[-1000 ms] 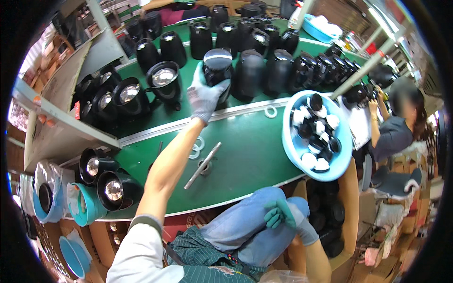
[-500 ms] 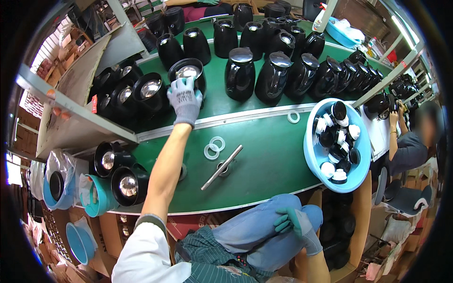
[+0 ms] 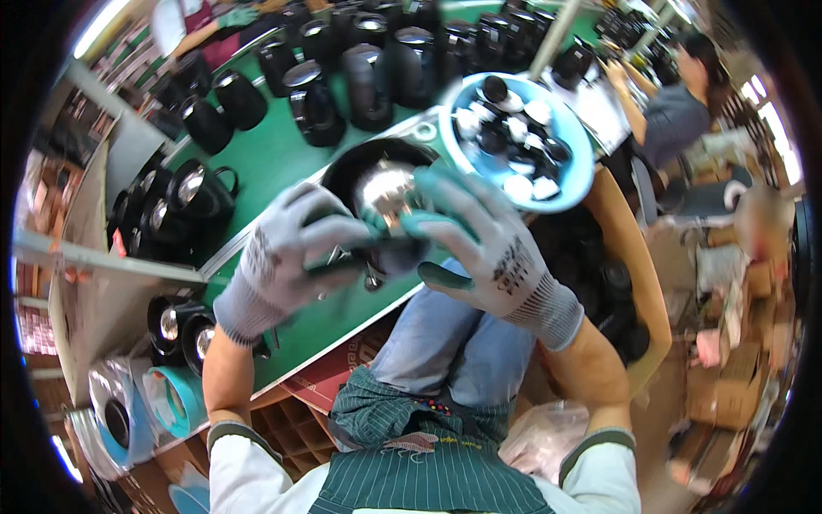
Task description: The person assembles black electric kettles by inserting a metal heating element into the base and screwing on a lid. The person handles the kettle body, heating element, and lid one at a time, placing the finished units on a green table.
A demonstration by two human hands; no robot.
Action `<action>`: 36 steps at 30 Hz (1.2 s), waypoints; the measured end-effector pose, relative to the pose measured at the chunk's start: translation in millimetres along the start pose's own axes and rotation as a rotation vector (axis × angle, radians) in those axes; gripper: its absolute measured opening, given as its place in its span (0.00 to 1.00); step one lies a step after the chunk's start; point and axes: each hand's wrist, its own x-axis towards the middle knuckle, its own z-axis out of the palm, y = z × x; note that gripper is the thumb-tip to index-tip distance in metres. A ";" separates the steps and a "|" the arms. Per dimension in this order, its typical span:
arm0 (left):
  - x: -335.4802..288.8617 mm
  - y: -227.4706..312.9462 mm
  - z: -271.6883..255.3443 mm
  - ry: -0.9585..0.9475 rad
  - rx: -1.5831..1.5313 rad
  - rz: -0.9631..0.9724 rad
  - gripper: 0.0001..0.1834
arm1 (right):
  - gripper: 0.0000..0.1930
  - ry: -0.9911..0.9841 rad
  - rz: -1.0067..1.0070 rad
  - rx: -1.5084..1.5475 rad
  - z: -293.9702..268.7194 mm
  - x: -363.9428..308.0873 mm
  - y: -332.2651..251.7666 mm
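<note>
Black thermal jug body (image 3: 370, 154), head view: at the near side of the green bench (image 3: 300, 338), broad end up and facing the wearer, silvery dome (image 3: 381, 187) showing inside; underside hidden, so no telling whether it rests on the bench. Grey-gloved left hand (image 3: 295, 248) at its left near side, fingers curled; grey-gloved right hand (image 3: 495, 247) at its right, fingers bent toward the dome, thumb apart. Fingertips blurred, partly hidden: cannot say if either pinches anything. Broad end up presumably gives access to the dome; a hand either side likely steadies the body. Blue basin (image 3: 579, 163) of black-and-white stoppers (image 3: 492, 137) beyond the right hand, probably for easy reach; upright jugs (image 3: 314, 107) stand farther back, seemingly out of the elbows' way.
</note>
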 end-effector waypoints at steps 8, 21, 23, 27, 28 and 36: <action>-55.9 1.8 98.9 0.162 -0.689 -0.466 0.42 | 0.28 0.311 0.621 0.512 -35.4 -165.9 -48.2; -132.8 -106.0 253.6 -0.494 -0.254 -0.431 0.28 | 0.35 0.603 1.055 0.711 2.5 -233.3 -72.6; -113.2 -95.3 256.8 -0.505 -0.274 -0.477 0.29 | 0.33 0.545 0.941 0.742 0.0 -234.1 -55.9; -97.3 -91.1 252.1 -0.528 -0.283 -0.543 0.29 | 0.27 0.460 0.652 0.841 10.4 -229.8 -33.2; -99.1 -88.5 246.8 -0.527 -0.282 -0.567 0.30 | 0.27 0.481 0.602 0.893 10.9 -228.4 -21.7; -96.4 -65.6 226.4 -0.501 -0.244 -0.726 0.31 | 0.45 0.229 2.057 0.234 134.8 -400.2 210.1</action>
